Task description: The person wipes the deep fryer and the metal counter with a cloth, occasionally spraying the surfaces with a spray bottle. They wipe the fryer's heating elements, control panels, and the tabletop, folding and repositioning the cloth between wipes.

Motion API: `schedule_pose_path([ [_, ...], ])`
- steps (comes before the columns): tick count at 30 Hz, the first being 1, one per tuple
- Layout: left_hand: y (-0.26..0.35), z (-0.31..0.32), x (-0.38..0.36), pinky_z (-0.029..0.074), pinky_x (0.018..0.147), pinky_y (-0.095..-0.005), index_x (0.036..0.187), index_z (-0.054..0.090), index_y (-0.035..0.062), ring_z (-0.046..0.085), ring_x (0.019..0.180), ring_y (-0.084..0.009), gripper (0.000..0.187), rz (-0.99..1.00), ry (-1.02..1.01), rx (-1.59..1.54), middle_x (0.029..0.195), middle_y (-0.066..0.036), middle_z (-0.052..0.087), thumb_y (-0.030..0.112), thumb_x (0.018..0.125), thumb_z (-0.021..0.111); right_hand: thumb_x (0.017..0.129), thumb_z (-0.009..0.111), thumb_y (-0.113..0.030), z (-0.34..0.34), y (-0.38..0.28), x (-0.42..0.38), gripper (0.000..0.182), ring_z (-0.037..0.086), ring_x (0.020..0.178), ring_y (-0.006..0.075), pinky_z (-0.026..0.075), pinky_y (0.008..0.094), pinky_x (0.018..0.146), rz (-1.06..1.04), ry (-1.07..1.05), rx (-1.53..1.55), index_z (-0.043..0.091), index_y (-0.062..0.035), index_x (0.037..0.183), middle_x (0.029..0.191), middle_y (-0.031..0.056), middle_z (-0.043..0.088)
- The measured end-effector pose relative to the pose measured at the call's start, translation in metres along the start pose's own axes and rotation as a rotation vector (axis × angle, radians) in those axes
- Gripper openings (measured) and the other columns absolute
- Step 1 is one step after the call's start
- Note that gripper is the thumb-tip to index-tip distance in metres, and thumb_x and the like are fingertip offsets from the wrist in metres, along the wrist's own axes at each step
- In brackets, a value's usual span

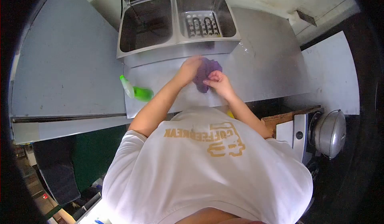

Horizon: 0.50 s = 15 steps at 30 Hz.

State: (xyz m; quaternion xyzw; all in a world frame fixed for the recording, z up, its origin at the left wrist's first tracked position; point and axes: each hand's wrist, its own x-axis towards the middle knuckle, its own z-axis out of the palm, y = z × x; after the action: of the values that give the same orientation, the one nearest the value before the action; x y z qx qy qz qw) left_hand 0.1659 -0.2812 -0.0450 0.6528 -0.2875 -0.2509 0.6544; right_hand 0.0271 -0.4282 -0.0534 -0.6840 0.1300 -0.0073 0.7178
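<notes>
A crumpled purple cloth (pixel 206 74) is between my hands, just in front of a steel double-basin fryer (pixel 180 50). My right hand (pixel 218 82) pinches the cloth's right side between thumb and fingers. At the cloth's upper left, my left hand (pixel 192 67) touches it, with its fingers blurred and partly hidden. A spray bottle with green liquid (pixel 143 93) lies on the steel counter (pixel 168 74), left of my left forearm.
The fryer's right basin (pixel 224 22) holds a heating coil over a perforated plate. A grey panel (pixel 68 60) stands at the left. Right of my body are a wooden board (pixel 280 120) and a round metal lid (pixel 331 134).
</notes>
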Motion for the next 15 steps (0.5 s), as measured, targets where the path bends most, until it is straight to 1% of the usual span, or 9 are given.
schedule_pose_path([
  [3,0.07,-0.012,-0.01,0.046,0.08,-0.0296,0.106,0.062,-0.0007,0.057,0.089,-0.0137,0.026,-0.019,-0.114,-0.008,0.097,-0.003,0.064,0.018,0.095,0.047,0.08,0.073,-0.006,-0.007,-0.03,-0.004,0.028,0.062,0.082,0.0138,0.05,0.0276,0.077,-0.007,-0.035,-0.031,0.063,-0.0001,0.106,0.09,0.0068,0.068],
  [5,0.086,-0.02,-0.015,0.045,0.081,-0.029,0.106,0.062,-0.0007,0.056,0.091,-0.0131,0.025,-0.043,0.076,-0.035,0.097,-0.003,0.063,0.017,0.096,0.048,0.08,0.072,-0.005,-0.026,-0.046,-0.006,0.027,0.062,0.083,0.0135,0.05,0.0273,0.077,-0.05,0.004,-0.108,0.065,-0.0001,0.106,0.091,0.0069,0.069],
  [6,0.079,-0.041,-0.011,0.043,0.081,-0.0255,0.104,0.059,0.0021,0.053,0.089,-0.0102,0.02,-0.007,0.125,0.055,0.093,0.0,0.059,0.016,0.095,0.048,0.081,0.07,-0.004,-0.04,-0.052,-0.006,0.026,0.063,0.084,0.0132,0.049,0.0271,0.078,-0.093,0.047,-0.183,0.066,-0.0002,0.106,0.092,0.007,0.069],
  [7,0.075,-0.058,-0.006,0.04,0.081,-0.0221,0.101,0.056,0.0049,0.05,0.087,-0.0073,0.016,0.033,0.174,0.145,0.09,0.003,0.056,0.016,0.094,0.048,0.082,0.068,-0.004,-0.059,-0.05,-0.004,0.024,0.062,0.084,0.0128,0.049,0.027,0.079,-0.118,0.119,-0.234,0.068,-0.0003,0.106,0.092,0.0065,0.07],
  [8,0.141,-0.053,-0.023,0.04,0.082,-0.0229,0.102,0.055,0.0052,0.05,0.087,-0.0077,0.016,0.01,0.059,-0.018,0.089,0.003,0.054,0.016,0.092,0.049,0.083,0.067,-0.004,-0.078,-0.047,-0.004,0.024,0.062,0.085,0.0124,0.049,0.027,0.079,-0.141,0.19,-0.284,0.069,-0.0005,0.106,0.093,0.0059,0.07],
  [9,0.127,-0.084,-0.02,0.043,0.082,-0.0256,0.112,0.058,0.0022,0.053,0.093,-0.0118,0.025,0.063,0.047,0.16,0.1,-0.002,0.06,0.012,0.089,0.053,0.084,0.065,-0.004,-0.094,-0.054,-0.009,0.023,0.062,0.084,0.0125,0.049,0.0271,0.079,-0.156,0.294,-0.305,0.068,-0.0007,0.106,0.092,0.0052,0.07],
  [11,0.164,-0.095,-0.038,0.042,0.079,-0.0259,0.101,0.054,0.0032,0.05,0.088,-0.0102,0.019,0.104,0.041,0.196,0.091,0.0,0.055,0.003,0.082,0.049,0.085,0.063,-0.003,-0.111,-0.073,-0.02,0.02,0.061,0.085,0.0133,0.048,0.0271,0.08,-0.194,0.535,-0.323,0.067,-0.0005,0.104,0.091,0.0037,0.068],
  [14,0.2,-0.105,-0.065,0.042,0.078,-0.0252,0.094,0.055,0.003,0.051,0.086,-0.0118,0.017,0.119,0.158,0.313,0.09,-0.001,0.054,0.0,0.079,0.049,0.087,0.06,-0.002,-0.143,-0.085,-0.038,0.017,0.058,0.1,0.016,0.044,0.0287,0.092,-0.42,0.696,-0.247,0.062,-0.0015,0.104,0.107,0.0075,0.065],
  [15,0.212,-0.106,-0.074,0.042,0.08,-0.0268,0.089,0.056,0.0029,0.051,0.087,-0.0146,0.014,0.232,0.167,0.444,0.091,-0.003,0.054,-0.001,0.077,0.051,0.087,0.058,0.001,-0.129,-0.11,-0.048,0.017,0.057,0.109,0.021,0.043,0.0338,0.098,-0.61,0.656,-0.031,0.061,-0.0027,0.104,0.113,0.0117,0.063],
])
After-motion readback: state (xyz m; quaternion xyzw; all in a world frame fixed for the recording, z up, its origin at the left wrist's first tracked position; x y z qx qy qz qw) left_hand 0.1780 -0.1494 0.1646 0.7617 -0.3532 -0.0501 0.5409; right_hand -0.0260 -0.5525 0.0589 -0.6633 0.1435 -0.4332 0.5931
